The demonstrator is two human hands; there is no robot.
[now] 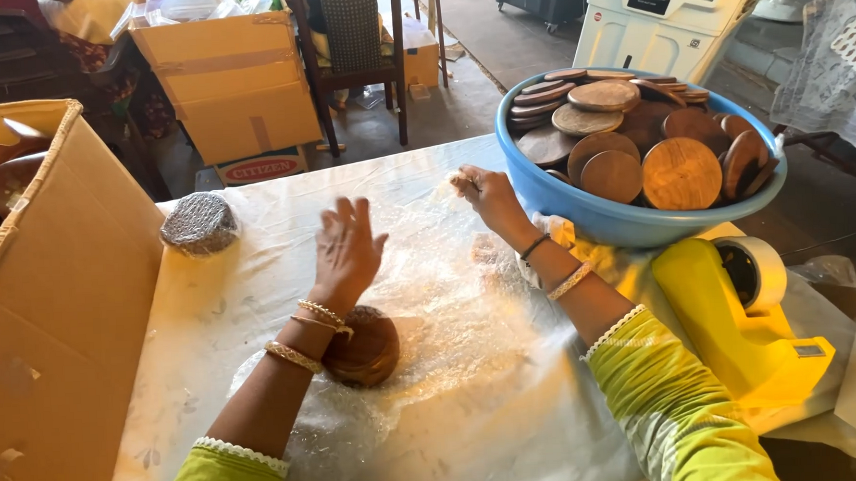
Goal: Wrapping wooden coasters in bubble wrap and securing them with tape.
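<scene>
The left hand [345,250] is raised with its fingers spread and palm facing down; the right hand [489,195] reaches farther forward, fingertips pinched shut.

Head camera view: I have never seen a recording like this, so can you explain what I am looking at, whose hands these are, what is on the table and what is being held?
There is no machine here. A camera worn on a person's head looks down at that person's own two bare hands, in green sleeves and bangles.

The left hand is raised open above a round dark wooden piece that lies on a sheet of clear bubble wrap spread over the table. It holds nothing.

The right hand reaches further out, its fingers pinching the far edge of the wrap.

Also on the table: a round piece already wrapped, a blue basin heaped with wooden discs, and a yellow tape dispenser. A large open cardboard box stands at the left.
</scene>
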